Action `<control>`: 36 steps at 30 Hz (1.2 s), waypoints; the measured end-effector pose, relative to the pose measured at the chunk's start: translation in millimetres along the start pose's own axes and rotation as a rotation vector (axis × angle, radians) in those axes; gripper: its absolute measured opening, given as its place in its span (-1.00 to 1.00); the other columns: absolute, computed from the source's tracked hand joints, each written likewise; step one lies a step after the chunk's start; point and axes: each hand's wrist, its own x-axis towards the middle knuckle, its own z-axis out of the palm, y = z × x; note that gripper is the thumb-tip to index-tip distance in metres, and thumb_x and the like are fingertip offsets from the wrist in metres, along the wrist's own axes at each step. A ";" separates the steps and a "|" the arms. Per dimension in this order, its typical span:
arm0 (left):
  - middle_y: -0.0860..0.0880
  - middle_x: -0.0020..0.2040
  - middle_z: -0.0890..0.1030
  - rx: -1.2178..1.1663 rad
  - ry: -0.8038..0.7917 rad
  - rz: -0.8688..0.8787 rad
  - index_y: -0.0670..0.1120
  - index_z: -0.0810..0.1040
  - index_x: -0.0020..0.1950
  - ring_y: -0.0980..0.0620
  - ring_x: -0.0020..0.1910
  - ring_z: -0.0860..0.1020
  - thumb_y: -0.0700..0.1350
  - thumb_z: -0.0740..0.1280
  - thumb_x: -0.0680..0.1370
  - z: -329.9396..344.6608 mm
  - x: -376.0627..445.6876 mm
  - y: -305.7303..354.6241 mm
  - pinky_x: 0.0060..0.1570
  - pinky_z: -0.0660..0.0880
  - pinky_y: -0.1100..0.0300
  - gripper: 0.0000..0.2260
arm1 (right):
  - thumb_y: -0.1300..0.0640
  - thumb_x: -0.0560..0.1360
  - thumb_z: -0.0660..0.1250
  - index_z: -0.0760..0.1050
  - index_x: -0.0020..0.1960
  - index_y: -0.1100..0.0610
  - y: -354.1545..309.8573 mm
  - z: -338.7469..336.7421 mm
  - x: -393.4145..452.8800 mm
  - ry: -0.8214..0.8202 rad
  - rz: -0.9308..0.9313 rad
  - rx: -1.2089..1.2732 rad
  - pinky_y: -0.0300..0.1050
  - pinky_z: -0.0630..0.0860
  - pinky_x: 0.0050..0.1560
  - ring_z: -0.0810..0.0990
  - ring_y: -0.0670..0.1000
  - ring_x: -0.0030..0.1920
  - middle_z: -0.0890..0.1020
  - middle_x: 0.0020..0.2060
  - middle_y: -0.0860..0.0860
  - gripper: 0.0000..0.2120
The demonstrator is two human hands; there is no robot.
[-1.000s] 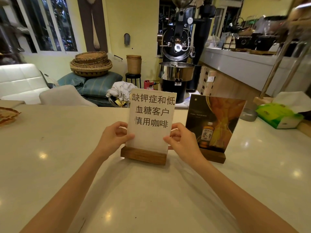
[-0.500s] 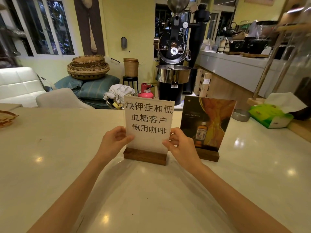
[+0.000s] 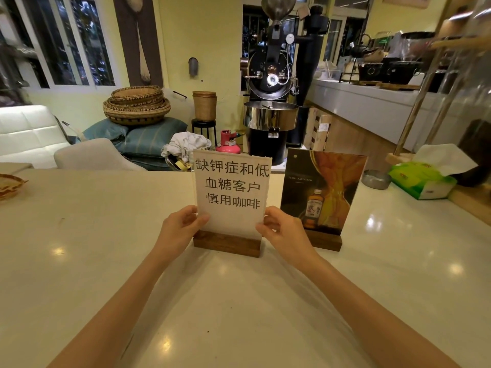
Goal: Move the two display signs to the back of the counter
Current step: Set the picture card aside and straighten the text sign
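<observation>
Step one: left hand (image 3: 180, 229) and right hand (image 3: 285, 233) clamp the white sign (image 3: 231, 193), base on the surface (image 3: 79, 248). Next: slide it rearward, clear of bottle sign (image 3: 322, 192).

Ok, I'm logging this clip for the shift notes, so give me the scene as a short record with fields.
setting: café counter
white sign: upright in wooden base, printed Chinese text
left hand: holding sign's left edge
right hand: holding sign's right edge
bottle poster sign: upright, right of the white sign, untouched
tissue box: far right
</observation>
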 end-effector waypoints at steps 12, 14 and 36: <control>-0.11 -0.06 0.57 0.190 0.469 0.806 -0.21 0.49 0.01 0.13 -0.05 0.49 -0.16 0.39 0.41 36.9 -36.8 80.1 -0.04 0.47 0.42 -0.77 | 0.19 0.45 0.32 0.51 0.00 0.13 6.3 -57.1 -13.9 0.233 -0.096 -0.063 -0.31 0.57 -0.13 0.63 -0.04 -0.13 0.61 -0.14 0.01 -0.86; -0.03 -0.10 0.58 0.156 0.326 0.827 -0.20 0.54 -0.02 0.19 -0.08 0.50 -0.11 0.34 0.43 57.6 -45.7 92.4 -0.05 0.47 0.45 -0.80 | 0.19 0.42 0.35 0.54 -0.04 0.15 11.3 -73.7 -20.0 0.307 -0.094 -0.079 -0.40 0.55 -0.17 0.63 -0.06 -0.17 0.61 -0.18 -0.01 -0.88; -0.12 0.35 0.44 -0.027 0.060 0.064 -0.06 0.24 0.38 -0.08 0.33 0.40 -0.14 0.27 0.51 167.0 -8.4 59.2 0.31 0.39 -0.10 -0.54 | 0.17 0.46 0.32 0.44 0.10 0.17 64.9 -103.2 -24.8 0.467 0.115 -0.030 -0.40 0.44 -0.12 0.57 0.00 -0.12 0.65 -0.02 0.16 -0.77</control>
